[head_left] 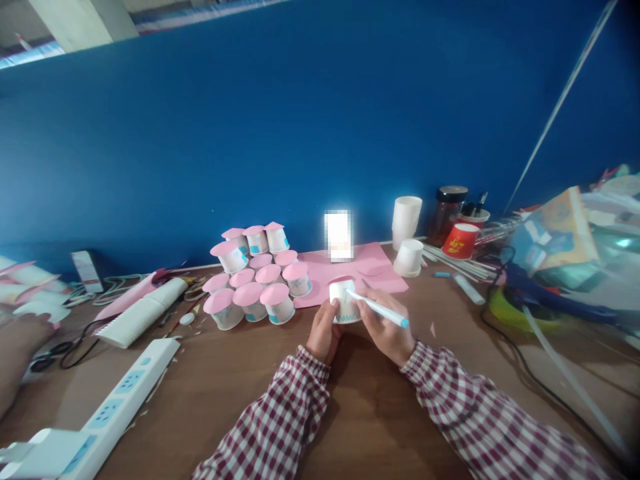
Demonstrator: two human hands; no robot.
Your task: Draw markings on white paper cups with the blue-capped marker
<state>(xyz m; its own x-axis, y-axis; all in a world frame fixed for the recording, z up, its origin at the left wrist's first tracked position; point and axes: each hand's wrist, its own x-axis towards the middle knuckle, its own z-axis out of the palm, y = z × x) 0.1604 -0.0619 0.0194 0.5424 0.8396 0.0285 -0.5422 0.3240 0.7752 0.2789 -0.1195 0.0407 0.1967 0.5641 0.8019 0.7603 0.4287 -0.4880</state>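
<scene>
My left hand (323, 328) is closed around the side of a white paper cup (344, 303), held just above the table. Blue-green zigzag marks run along the cup's lower part. In my right hand (385, 327) is a white marker pen (383, 311) with a light blue end, its tip at the cup's side. Behind the cup lies a sheet of pink paper (385, 270). To the left stand several upturned paper cups with pink cone tops (274, 295), some with blue drawing on their sides.
White paper cups (407, 217) are stacked at the back, near a red cup (461, 241) and a dark-lidded jar (447, 213). A blue-handled glue gun (560, 303) and cable lie right. At left are a power strip (125, 393), a cup stack (145, 313) and another person's arm (20, 350).
</scene>
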